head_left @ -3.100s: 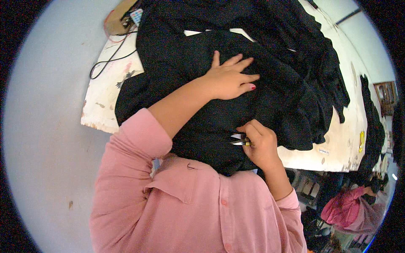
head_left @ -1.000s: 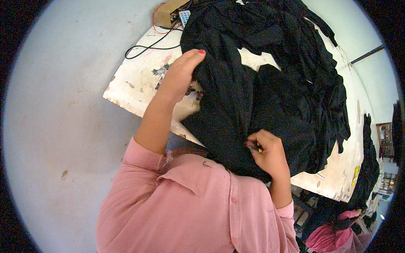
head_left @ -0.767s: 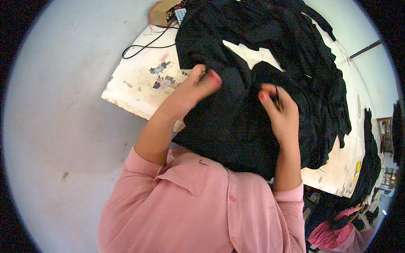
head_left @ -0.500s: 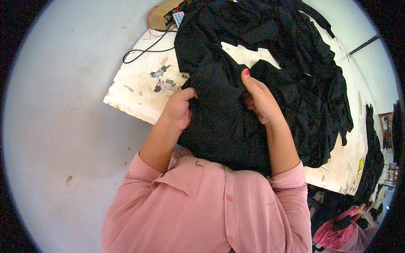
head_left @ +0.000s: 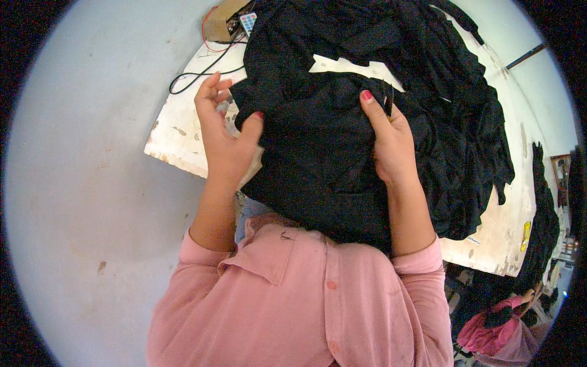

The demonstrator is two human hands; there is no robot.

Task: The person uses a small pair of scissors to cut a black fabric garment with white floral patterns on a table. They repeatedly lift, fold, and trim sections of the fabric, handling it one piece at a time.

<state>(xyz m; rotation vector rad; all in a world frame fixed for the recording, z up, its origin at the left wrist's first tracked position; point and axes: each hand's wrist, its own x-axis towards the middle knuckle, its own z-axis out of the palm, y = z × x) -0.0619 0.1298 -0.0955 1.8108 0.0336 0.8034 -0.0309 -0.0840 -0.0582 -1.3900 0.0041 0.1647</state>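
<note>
Black cloth (head_left: 312, 153) drapes from the table over my lap, its folds spread between my hands. My left hand (head_left: 225, 137) is open at the cloth's left edge, fingers apart, thumb over the fabric; it is slightly blurred. On the cloth's right side, my right hand (head_left: 394, 147) is closed with its thumb up. Between its thumb and fingers stands a small slim tool with two thin points, which looks like thread snips (head_left: 389, 107); its lower part is hidden in the hand.
The pale worn table (head_left: 183, 131) lies under more piled black cloth (head_left: 452, 153). A cardboard box (head_left: 223, 21), a small remote control (head_left: 248, 23) and a looped black cable (head_left: 199, 74) are at the far left. Another person in pink (head_left: 489, 330) is at the lower right.
My left hand has let go of the cloth's left edge, moved up and left, and opened. My right hand has turned slightly, bringing the tool's points into view. The cloth's left edge has shifted.
</note>
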